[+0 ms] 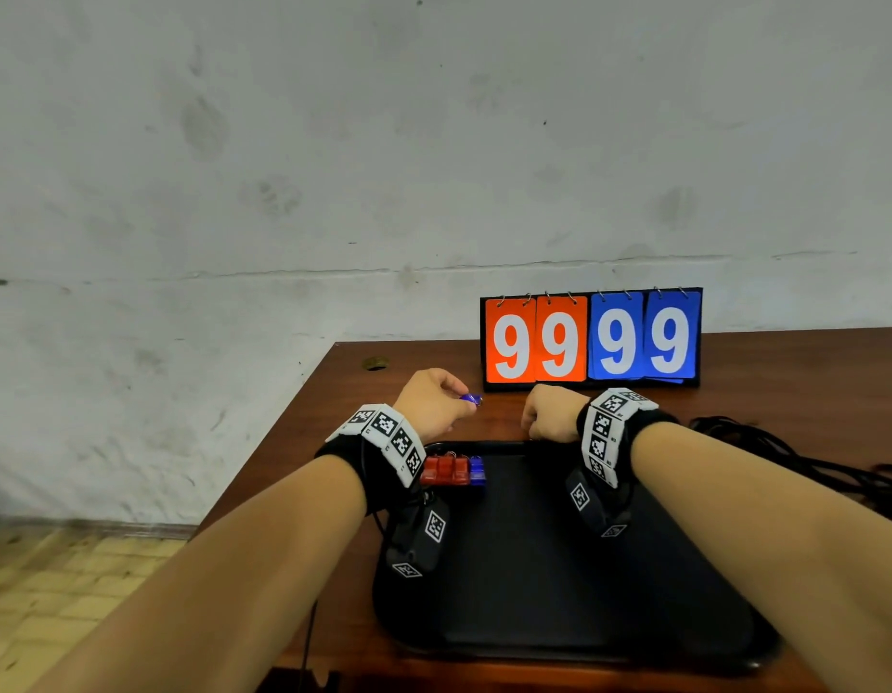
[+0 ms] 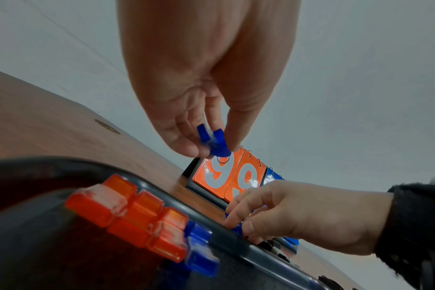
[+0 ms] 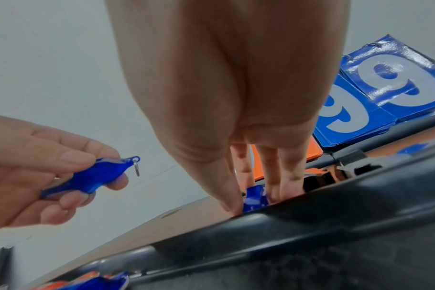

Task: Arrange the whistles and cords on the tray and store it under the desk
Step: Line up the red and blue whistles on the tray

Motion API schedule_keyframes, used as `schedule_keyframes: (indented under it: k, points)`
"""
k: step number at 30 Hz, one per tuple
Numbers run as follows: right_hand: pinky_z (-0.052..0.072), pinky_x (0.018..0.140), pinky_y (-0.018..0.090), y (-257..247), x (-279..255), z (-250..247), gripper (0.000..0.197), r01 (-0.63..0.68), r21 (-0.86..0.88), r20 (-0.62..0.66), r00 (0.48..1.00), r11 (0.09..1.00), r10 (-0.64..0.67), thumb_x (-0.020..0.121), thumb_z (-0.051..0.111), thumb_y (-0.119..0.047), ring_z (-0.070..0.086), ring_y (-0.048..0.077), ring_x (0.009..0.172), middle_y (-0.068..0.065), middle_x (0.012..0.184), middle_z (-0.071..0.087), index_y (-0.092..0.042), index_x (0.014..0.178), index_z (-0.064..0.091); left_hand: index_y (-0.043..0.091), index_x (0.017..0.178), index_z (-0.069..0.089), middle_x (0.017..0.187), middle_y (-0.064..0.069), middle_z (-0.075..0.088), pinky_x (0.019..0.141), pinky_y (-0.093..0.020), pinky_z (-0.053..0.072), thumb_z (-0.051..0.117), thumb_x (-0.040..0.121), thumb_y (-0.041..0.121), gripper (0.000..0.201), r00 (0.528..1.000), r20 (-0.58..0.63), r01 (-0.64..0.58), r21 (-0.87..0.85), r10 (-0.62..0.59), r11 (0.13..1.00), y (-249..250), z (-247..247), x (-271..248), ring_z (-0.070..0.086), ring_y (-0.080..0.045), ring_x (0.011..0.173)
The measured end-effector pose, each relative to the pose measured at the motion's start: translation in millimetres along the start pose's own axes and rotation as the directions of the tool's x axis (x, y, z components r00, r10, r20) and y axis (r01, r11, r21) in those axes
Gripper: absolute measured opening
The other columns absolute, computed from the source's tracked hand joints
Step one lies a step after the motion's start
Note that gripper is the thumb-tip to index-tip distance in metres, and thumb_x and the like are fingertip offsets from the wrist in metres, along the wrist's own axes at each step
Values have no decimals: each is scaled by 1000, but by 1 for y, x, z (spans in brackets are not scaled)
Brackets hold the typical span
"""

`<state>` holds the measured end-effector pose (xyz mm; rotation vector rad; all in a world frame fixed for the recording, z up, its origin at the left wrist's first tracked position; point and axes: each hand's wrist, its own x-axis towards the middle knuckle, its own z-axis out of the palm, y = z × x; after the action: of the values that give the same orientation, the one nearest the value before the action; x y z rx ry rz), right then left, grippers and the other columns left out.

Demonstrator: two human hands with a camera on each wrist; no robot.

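A black tray (image 1: 559, 592) lies on the brown desk before me. In its far left corner sit three red whistles (image 1: 444, 470) and one blue whistle (image 1: 477, 471) side by side. My left hand (image 1: 434, 407) is raised just past the tray's far edge and pinches a blue whistle (image 1: 471, 398) (image 2: 212, 144) (image 3: 92, 178) with a metal ring. My right hand (image 1: 551, 415) reaches down behind the tray's far rim (image 3: 311, 212), its thumb and fingers pinching another blue whistle (image 3: 255, 198) (image 2: 237, 228) on the desk.
A flip scoreboard (image 1: 591, 340) showing 99 on orange and 99 on blue stands at the back of the desk. Black cords (image 1: 794, 452) lie tangled on the desk at the right. The desk's left edge drops to a tiled floor (image 1: 58, 592).
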<state>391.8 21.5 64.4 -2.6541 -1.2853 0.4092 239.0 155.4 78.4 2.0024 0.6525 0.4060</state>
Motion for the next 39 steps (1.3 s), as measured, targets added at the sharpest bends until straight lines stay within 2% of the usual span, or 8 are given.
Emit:
schedule_keyframes:
  k: [3,8,14,19,26,31,35,39]
  points:
    - [51,91,26,0,-3,0,25,1,9,5,1000,1000,-1,91,64,-13,63,20,106,4,117,68,-8,114,72,16,91,69,93,-9,72,78,-38,58,78,79,12,16,999,-16,-29,45,29,999,1,-2,-3,64,-18,76]
    - [54,93,33,0,0,1,22,-29,1,-9,1000,1000,29,90,63,-15,66,23,101,8,111,70,-5,107,72,13,92,70,85,-7,69,60,-26,53,74,84,9,9,1000,1,-15,28,15,999,0,-3,-7,61,-13,66]
    - [50,88,32,-7,-2,2,29,-44,-77,28,999,996,46,97,52,-16,63,27,102,15,118,67,0,116,67,11,88,71,84,-11,70,76,-33,59,67,88,3,9,1000,-4,11,2,-11,1000,-2,-7,-7,63,-14,66]
    - [53,95,34,-9,-1,0,26,-48,-91,50,997,995,52,95,57,-15,64,27,107,13,116,68,-1,114,68,14,90,69,92,-8,69,74,-27,60,65,88,0,15,1000,0,26,2,-26,1000,-3,-5,-8,68,-16,76]
    - [52,92,26,-19,-19,-19,21,103,180,-116,990,978,-83,87,67,-3,62,20,109,5,117,67,-10,105,75,15,91,69,93,-9,70,68,-23,59,68,88,6,9,998,-57,4,14,-3,1000,4,-9,-17,67,-15,71]
    - [52,75,18,-35,-56,-30,17,212,463,-222,968,861,-118,84,71,-4,66,17,95,7,105,70,-7,100,76,13,100,64,95,-13,68,79,-39,61,70,85,3,18,998,-63,-27,-1,27,1000,23,-10,-39,69,-22,70]
    - [60,77,30,-45,-87,-33,16,253,591,-200,966,766,-165,84,72,-3,69,21,83,11,103,68,-7,99,72,8,107,61,99,-16,67,76,-37,60,68,85,-1,25,998,-55,-44,-13,43,999,39,-5,-59,68,-23,70]
    - [61,78,37,-44,-113,-38,34,243,671,-203,969,700,-141,82,72,1,71,27,91,12,109,64,-13,112,61,9,113,59,102,-14,66,70,-34,60,69,86,0,31,998,-38,-59,-45,57,997,52,0,-79,66,-20,66]
